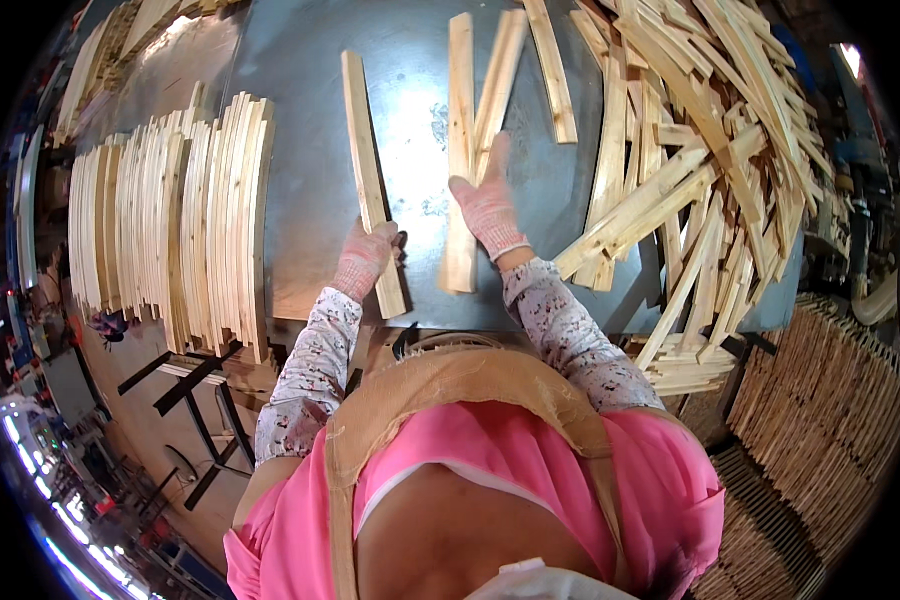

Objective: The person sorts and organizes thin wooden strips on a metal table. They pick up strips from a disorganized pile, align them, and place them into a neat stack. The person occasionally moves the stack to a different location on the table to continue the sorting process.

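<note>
My left hand (367, 258), in a pale pink knit glove, is closed around the lower part of a long pale wooden slat (362, 135), which tilts slightly on the grey metal tabletop (315, 200). To its right, my gloved right hand (490, 205) has its thumb over the edge of a second wooden slat (460, 90). A third slat (500, 75) runs slantwise into the gap between that thumb and the fingers, which are slightly blurred. The lower end of this third slat is hidden at the hand.
Another loose slat (552, 75) lies beyond my right hand. A jumbled heap of slats (710, 150) covers the table's right side. Neat rows of slats (170, 220) stand at the left, above a black metal stand (205, 410). Stacked wood (820, 400) fills the lower right.
</note>
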Available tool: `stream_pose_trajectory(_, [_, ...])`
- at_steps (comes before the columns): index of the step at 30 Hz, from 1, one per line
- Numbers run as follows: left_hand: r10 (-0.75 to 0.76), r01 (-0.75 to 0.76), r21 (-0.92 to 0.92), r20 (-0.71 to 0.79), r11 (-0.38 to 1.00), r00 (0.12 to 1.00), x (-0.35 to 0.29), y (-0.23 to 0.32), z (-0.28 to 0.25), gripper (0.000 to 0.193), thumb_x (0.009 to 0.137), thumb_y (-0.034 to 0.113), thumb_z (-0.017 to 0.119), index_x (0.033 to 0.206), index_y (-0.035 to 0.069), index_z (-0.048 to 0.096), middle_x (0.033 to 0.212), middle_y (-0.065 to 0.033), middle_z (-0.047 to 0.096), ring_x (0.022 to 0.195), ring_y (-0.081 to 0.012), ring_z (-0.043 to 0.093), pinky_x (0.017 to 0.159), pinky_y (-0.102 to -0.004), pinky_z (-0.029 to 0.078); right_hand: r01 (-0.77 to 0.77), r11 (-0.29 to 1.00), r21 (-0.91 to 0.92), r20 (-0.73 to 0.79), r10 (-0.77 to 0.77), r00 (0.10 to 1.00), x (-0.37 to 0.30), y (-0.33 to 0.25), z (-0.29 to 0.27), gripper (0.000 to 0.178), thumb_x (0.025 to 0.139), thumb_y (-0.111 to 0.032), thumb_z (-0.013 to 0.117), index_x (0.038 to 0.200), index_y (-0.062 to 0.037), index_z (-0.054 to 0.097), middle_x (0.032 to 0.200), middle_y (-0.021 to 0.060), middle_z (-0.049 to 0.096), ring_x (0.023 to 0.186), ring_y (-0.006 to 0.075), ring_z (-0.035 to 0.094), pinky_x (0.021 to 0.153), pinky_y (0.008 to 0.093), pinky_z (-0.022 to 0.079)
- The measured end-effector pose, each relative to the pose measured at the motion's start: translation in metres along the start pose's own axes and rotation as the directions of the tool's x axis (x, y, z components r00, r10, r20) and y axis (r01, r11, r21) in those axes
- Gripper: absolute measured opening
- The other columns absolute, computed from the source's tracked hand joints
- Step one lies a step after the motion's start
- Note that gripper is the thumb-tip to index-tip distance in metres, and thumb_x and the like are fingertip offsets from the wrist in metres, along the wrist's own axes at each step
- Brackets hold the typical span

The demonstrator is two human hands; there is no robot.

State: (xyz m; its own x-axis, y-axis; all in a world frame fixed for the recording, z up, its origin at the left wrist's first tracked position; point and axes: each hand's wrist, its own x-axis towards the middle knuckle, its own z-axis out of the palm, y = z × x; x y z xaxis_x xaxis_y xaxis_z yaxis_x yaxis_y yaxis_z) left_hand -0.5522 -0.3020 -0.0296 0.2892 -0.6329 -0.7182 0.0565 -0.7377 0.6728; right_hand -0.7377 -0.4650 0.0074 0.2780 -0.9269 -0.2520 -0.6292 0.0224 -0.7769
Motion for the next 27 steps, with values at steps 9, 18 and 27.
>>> stream_pose_trajectory(9, [0.288, -0.02, 0.672, -0.29, 0.741, 0.913, -0.014, 0.043, 0.053, 0.098, 0.092, 0.066, 0.065, 0.16, -0.001, 0.041, 0.153, -0.0252, 0.051, 0.14, -0.0422, 0.052, 0.119, -0.0484, 0.043, 0.421, 0.837, -0.35, 0.438, -0.251, 0.863, 0.017, -0.009, 0.018, 0.041, 0.104, -0.043, 0.054, 0.131, -0.0164, 0.071, 0.117, 0.0152, 0.075, 0.111, 0.0426, 0.068, 0.098, 0.0506, 0.055])
stream_pose_trajectory(18, [0.272, -0.285, -0.037, -0.201, 0.958, 0.941, 0.013, 0.044, 0.06, 0.091, 0.085, 0.024, 0.078, 0.161, -0.001, 0.036, 0.139, -0.0203, 0.062, 0.125, -0.0345, 0.063, 0.109, -0.0433, 0.052, 0.042, 0.808, -0.588, -0.245, -0.228, 0.942, 0.184, 0.051, -0.113, 0.069, 0.086, -0.037, 0.079, 0.142, -0.0056, 0.055, 0.121, 0.0269, 0.07, 0.11, 0.0479, 0.067, 0.095, 0.0528, 0.055])
stream_pose_trajectory(27, [0.157, 0.075, -0.873, 0.17, 0.483, 0.973, 0.032, 0.068, 0.051, 0.083, 0.104, 0.066, 0.056, 0.144, -0.007, 0.054, 0.121, -0.027, 0.071, 0.113, -0.037, 0.072, 0.096, -0.0508, 0.064, 0.7, 0.693, -0.174, 0.349, -0.621, 0.702, -0.016, 0.098, 0.035, 0.032, 0.104, -0.03, 0.058, 0.119, -0.0042, 0.069, 0.107, 0.0225, 0.074, 0.1, 0.0422, 0.072, 0.091, 0.05, 0.059])
